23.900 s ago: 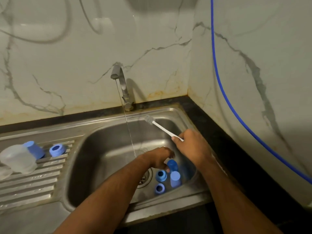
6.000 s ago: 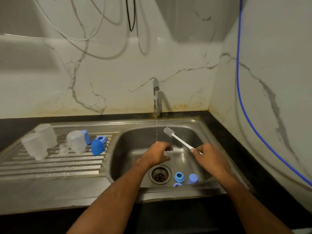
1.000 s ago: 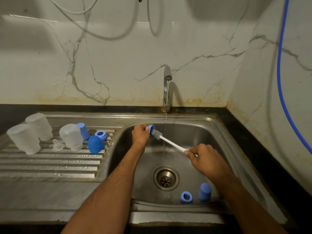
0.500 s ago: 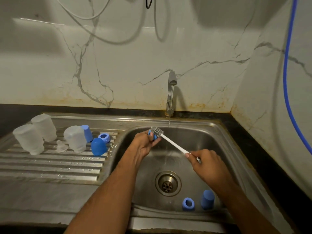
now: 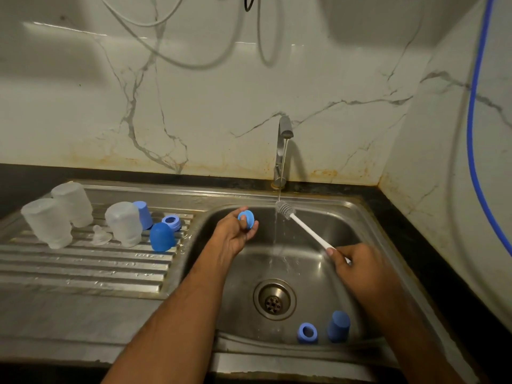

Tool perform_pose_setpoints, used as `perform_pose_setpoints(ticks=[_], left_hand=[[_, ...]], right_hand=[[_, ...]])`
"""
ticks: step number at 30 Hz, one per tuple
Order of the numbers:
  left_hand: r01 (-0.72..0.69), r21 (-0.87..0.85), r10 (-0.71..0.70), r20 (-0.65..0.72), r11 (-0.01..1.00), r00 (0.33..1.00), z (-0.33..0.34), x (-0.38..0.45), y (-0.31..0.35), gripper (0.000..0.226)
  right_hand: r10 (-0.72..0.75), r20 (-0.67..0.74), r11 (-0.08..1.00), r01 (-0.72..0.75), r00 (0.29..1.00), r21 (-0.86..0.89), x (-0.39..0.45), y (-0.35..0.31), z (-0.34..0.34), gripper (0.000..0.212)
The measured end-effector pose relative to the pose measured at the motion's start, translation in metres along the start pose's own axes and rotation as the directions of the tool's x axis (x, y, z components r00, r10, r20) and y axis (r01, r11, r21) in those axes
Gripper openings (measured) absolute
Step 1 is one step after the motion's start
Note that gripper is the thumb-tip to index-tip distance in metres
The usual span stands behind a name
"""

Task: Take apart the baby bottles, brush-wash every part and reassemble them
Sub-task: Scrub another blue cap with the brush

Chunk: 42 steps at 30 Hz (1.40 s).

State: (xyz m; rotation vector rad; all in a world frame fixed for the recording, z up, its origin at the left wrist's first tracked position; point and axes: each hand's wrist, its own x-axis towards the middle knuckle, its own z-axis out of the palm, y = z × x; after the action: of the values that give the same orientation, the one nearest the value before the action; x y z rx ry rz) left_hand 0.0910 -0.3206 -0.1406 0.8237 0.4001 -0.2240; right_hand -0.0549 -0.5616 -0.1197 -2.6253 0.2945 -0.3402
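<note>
Marble-look wall panels (image 5: pixel 221 106) meet at a corner behind a steel sink (image 5: pixel 346 217), with a blue hose (image 5: pixel 474 112) running down the right-hand panel. To the left of the basin, the ribbed draining board (image 5: pixel 83 267) carries three frosted bottle bodies (image 5: pixel 47 222) standing upside down, a clear teat (image 5: pixel 100 236) between them, a blue cap (image 5: pixel 162 236) at the front, a second cap (image 5: pixel 143 214) behind the nearest bottle, and a blue ring (image 5: pixel 171 222) just beside them. A tap (image 5: pixel 282 151) at the back rim lets a thin stream of water fall into the basin.

Over the basin's left side, the left hand (image 5: pixel 232 236) is raised with its thumb and fingers pinching a small blue ring (image 5: pixel 246 219). The right hand (image 5: pixel 357 268) is curled around the white handle of a brush (image 5: pixel 307 231), whose bristle head points up and left, touching the water stream and well apart from the held ring.

Near the front wall of the basin, right of the drain (image 5: pixel 274 299), another blue ring (image 5: pixel 307 332) lies beside an upright blue cap (image 5: pixel 338 326).
</note>
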Motion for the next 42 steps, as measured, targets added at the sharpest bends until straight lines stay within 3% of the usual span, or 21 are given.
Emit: perform_pose_setpoints(ticks=[6,9,18,24,28,32,37,42], left_hand=[[-0.025,0.039,0.024,0.016,0.999,1.0,0.003,0.0,-0.002,0.022],[-0.062,0.109,0.058,0.041,0.992,0.997,0.006,-0.001,-0.005,0.023],[-0.162,0.058,0.168,-0.12,0.985,0.978,-0.004,0.018,0.001,0.027],[-0.108,0.134,0.117,-0.064,0.985,0.991,-0.001,0.015,-0.015,0.023],[-0.12,-0.013,0.119,-0.063,0.993,0.991,-0.001,0.018,-0.006,0.027],[-0.032,-0.103,0.032,-0.003,0.994,0.999,-0.004,0.01,-0.005,0.034],[-0.005,-0.105,0.003,-0.022,0.994,1.0,-0.005,0.005,-0.004,0.037],[-0.008,-0.113,0.0,-0.071,0.994,0.997,-0.006,0.006,-0.003,0.043]], right_hand=[[-0.069,0.109,0.997,0.072,0.992,-0.027,-0.004,-0.02,0.012,0.036],[-0.092,0.076,0.996,0.092,0.993,-0.003,-0.001,-0.031,0.018,0.036],[-0.148,0.118,0.987,0.153,0.982,-0.039,-0.009,-0.027,0.02,0.038],[-0.156,0.078,0.988,0.156,0.985,0.002,-0.004,-0.039,0.024,0.037],[-0.148,0.14,0.989,0.142,0.979,0.051,-0.006,-0.029,0.02,0.039],[-0.143,0.118,0.988,0.136,0.983,0.071,-0.003,-0.03,0.022,0.038],[-0.182,0.109,0.977,0.168,0.977,0.13,-0.003,-0.043,0.027,0.029],[-0.142,0.142,0.984,0.123,0.98,0.13,-0.006,-0.033,0.023,0.034]])
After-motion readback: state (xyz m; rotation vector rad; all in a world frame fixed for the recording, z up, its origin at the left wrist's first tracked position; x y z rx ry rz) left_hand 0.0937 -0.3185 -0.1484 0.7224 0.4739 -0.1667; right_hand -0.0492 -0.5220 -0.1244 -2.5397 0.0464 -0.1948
